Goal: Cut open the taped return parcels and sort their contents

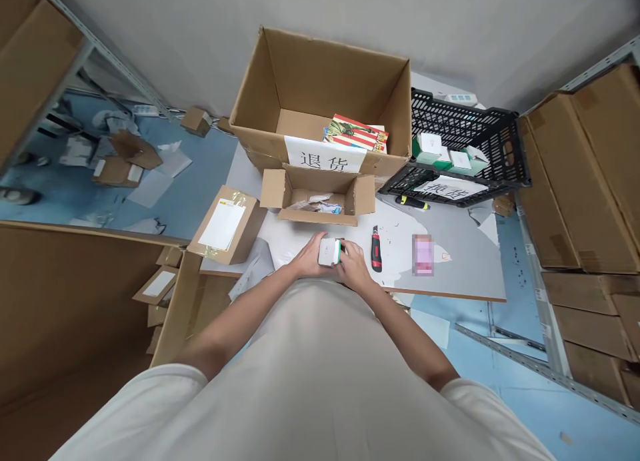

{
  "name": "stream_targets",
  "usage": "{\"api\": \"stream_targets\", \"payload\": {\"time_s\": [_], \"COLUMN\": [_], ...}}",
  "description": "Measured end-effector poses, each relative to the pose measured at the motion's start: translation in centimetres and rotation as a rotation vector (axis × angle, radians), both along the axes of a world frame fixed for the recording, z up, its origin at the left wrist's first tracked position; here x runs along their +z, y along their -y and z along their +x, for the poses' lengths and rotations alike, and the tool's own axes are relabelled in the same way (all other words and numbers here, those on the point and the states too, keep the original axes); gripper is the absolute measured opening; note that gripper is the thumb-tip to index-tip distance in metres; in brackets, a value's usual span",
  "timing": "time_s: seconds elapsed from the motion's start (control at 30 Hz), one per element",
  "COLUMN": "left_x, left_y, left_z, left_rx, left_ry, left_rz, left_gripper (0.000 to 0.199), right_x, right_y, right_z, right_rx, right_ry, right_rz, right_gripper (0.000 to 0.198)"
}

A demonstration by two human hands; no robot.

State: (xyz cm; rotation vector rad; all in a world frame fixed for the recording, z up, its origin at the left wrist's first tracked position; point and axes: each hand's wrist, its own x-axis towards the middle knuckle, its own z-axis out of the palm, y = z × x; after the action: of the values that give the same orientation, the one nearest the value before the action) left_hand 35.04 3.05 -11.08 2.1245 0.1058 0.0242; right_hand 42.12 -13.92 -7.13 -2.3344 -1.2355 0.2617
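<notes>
Box [329, 252], small, white with a green edge, held low over the tabletop [450, 274] near its front edge, left hand [306, 260] and right hand [354, 264] clamped on opposite ends. Looks light, stiff card, smooth faces, likely crushable at corners. Best gripped across the short sides. Knife [376, 248] lies just right.

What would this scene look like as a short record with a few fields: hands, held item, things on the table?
left hand: grips the small white box from its left side
right hand: holds the same box at its green end
nearest box: small open carton with crumpled packing inside
large carton: open, paper label on its front, a striped booklet inside
black crate: holds small white and green boxes
utility knife: red and black, lying on the white table right of the hands
sealed parcel: at the table's left edge
</notes>
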Motion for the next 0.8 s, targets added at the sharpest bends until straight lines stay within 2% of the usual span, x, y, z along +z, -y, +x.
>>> {"api": "stream_targets", "payload": {"time_s": [0.07, 0.1, 0.2, 0.23, 0.3, 0.37, 0.4, 0.43, 0.5, 0.57, 0.6, 0.63, 0.7, 0.8], "left_x": [1.1, 1.6, 2.3, 2.2, 1.9, 1.7, 1.7, 1.8, 2.0, 2.1, 2.0, 1.8, 1.1, 0.0], "left_y": [0.1, 0.1, 0.4, 0.5, 0.5, 0.2, 0.0, -0.2, -0.6, -0.7, -0.6, -0.5, -0.1, 0.5], "left_z": [-0.6, -0.9, -1.3, -1.4, -1.4, -1.7, -2.0, -2.3, -2.9, -3.3, -3.3, -3.2, -2.6, -1.5], "left_rx": [0.026, 0.034, 0.064, 0.116, 0.312, 0.505, 0.534, 0.491, 0.241, -0.05, -0.144, -0.183, -0.13, 0.02], "left_ry": [0.095, 0.141, 0.234, 0.259, 0.317, 0.35, 0.339, 0.307, 0.216, 0.136, 0.11, 0.095, 0.084, 0.087], "left_rz": [0.026, 0.039, 0.045, 0.035, 0.05, 0.163, 0.245, 0.324, 0.399, 0.358, 0.32, 0.281, 0.208, 0.108], "left_gripper": [0.115, 0.109, 0.074, 0.067, 0.065, 0.068, 0.067, 0.065, 0.062, 0.073, 0.082, 0.093, 0.106, 0.104], "right_x": [0.1, 0.2, 0.3, 0.3, -0.1, -0.8, -1.3, -1.8, -2.6, -3.2, -3.3, -3.2, -2.7, -0.7], "right_y": [-0.2, -0.3, -0.3, -0.2, 0.1, 0.6, 0.8, 1.1, 1.7, 2.3, 2.7, 3.0, 3.5, 2.9], "right_z": [-0.2, -0.3, -0.4, -0.4, -0.4, -0.4, -0.4, -0.5, -0.8, -1.2, -1.5, -1.7, -1.9, -1.6], "right_rx": [0.038, 0.054, 0.106, 0.112, 0.107, 0.109, 0.119, 0.137, 0.184, 0.22, 0.234, 0.244, 0.249, 0.098], "right_ry": [0.041, 0.057, 0.112, 0.14, 0.21, 0.287, 0.32, 0.348, 0.374, 0.367, 0.351, 0.325, 0.248, 0.145], "right_rz": [-0.03, -0.043, -0.071, -0.079, -0.085, -0.064, -0.046, -0.024, 0.025, 0.069, 0.084, 0.093, 0.102, 0.078], "right_gripper": [0.036, 0.036, 0.036, 0.036, 0.034, 0.032, 0.031, 0.03, 0.027, 0.024, 0.025, 0.026, 0.03, 0.03]}}
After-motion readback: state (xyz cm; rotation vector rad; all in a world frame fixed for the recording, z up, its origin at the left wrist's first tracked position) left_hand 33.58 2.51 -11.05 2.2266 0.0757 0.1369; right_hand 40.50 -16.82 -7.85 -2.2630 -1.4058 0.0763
